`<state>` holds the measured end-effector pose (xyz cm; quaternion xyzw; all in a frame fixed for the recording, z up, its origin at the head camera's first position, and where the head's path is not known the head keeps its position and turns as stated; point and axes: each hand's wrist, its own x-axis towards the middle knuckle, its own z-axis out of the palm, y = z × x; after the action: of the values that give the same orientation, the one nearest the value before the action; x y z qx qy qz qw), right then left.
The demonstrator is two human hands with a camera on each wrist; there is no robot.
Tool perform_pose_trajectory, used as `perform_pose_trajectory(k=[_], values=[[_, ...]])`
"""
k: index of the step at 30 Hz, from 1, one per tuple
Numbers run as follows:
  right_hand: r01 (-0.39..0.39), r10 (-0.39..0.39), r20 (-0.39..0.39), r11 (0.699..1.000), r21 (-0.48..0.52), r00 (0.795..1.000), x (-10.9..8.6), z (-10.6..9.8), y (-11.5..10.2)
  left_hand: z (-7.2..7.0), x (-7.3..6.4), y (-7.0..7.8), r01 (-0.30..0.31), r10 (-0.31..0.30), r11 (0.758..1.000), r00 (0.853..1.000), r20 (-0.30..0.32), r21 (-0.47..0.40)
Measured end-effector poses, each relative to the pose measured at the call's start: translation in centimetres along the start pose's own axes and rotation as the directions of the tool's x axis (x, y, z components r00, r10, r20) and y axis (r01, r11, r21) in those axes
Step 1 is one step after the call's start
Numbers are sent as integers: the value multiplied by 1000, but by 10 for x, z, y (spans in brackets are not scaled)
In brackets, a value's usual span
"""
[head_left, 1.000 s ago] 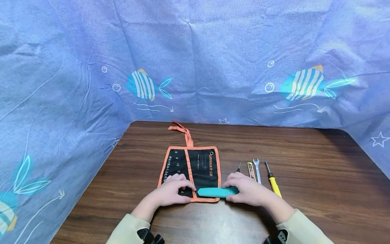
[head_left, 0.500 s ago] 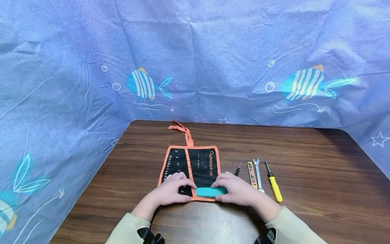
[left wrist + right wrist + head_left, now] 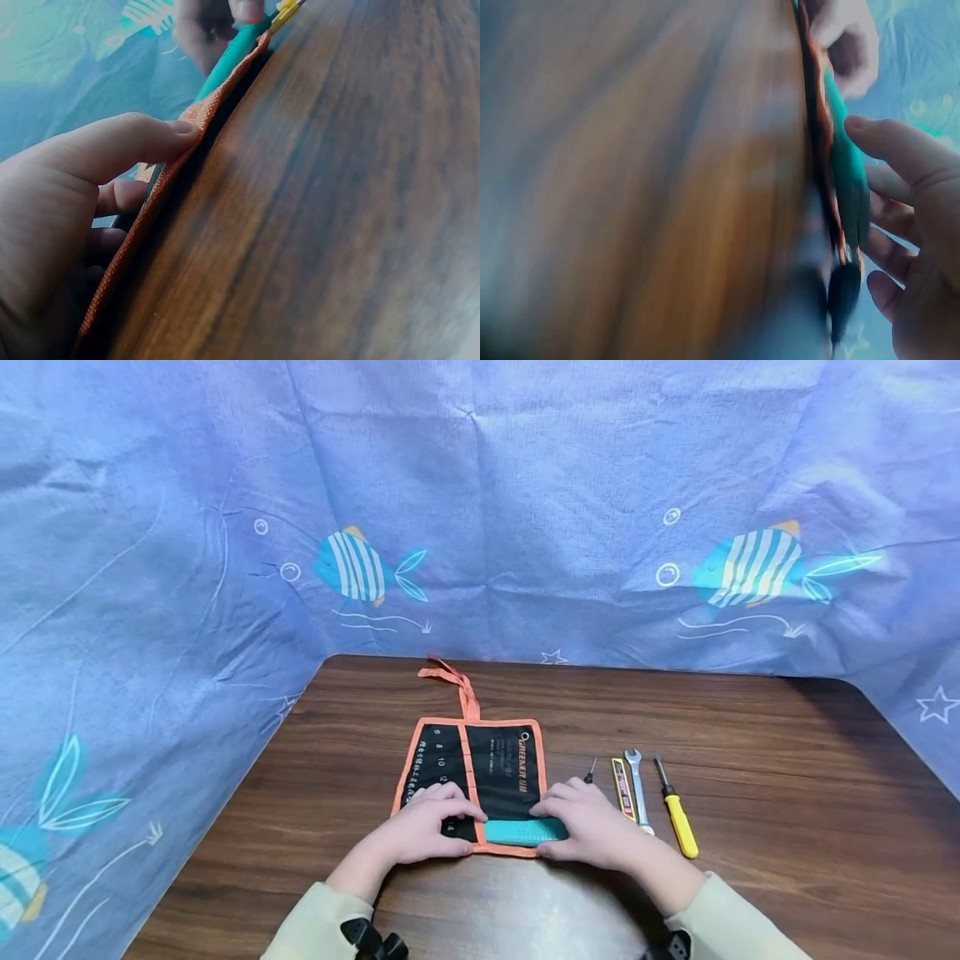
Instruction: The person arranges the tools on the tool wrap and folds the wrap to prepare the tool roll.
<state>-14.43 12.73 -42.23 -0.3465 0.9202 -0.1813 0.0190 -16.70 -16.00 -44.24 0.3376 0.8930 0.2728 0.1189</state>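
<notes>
A black tool pouch [image 3: 504,768] with orange trim lies flat, numbered slots on its left half. Across its near right corner lies a teal utility knife [image 3: 517,832] with a ribbed grip, its left end at the orange middle strip. My left hand [image 3: 435,825] holds the pouch's near edge; in the left wrist view the thumb presses on the orange trim [image 3: 196,120]. My right hand [image 3: 588,827] has its fingertips along the knife's far side and its thumb at the near side. The right wrist view shows that thumb against the teal knife [image 3: 847,165].
Right of the pouch lie a small black-handled screwdriver [image 3: 590,774], a yellow-edged flat packet [image 3: 624,789], an open-end wrench [image 3: 638,793] and a yellow screwdriver [image 3: 678,822]. Orange ties [image 3: 459,685] stretch from the pouch's far edge. A blue fish-print cloth [image 3: 480,510] hangs behind the wooden table [image 3: 787,777].
The right hand moved left with the knife until the knife's left end met the middle strip, then slid slightly back right along it. The left hand stayed on the pouch.
</notes>
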Motion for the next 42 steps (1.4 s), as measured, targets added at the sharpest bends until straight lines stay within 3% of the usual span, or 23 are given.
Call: perform_pose_trajectory(k=[6, 12, 23, 42], values=[[-5, 2, -61, 999, -49, 998, -19, -8, 16, -1, 0, -2, -25, 25, 1000, 999, -41, -14], [19, -22, -78, 999, -43, 997, -21, -7, 19, 0, 0, -2, -19, 17, 999, 999, -51, -30], [82, -82, -44, 997, -13, 996, -5, 2, 12, 4, -1, -2, -12, 10, 999, 998, -56, -36], [30, -31, 23, 998, 47, 999, 23, 9, -8, 4, 4, 4, -2, 2, 1000, 997, -71, -6]])
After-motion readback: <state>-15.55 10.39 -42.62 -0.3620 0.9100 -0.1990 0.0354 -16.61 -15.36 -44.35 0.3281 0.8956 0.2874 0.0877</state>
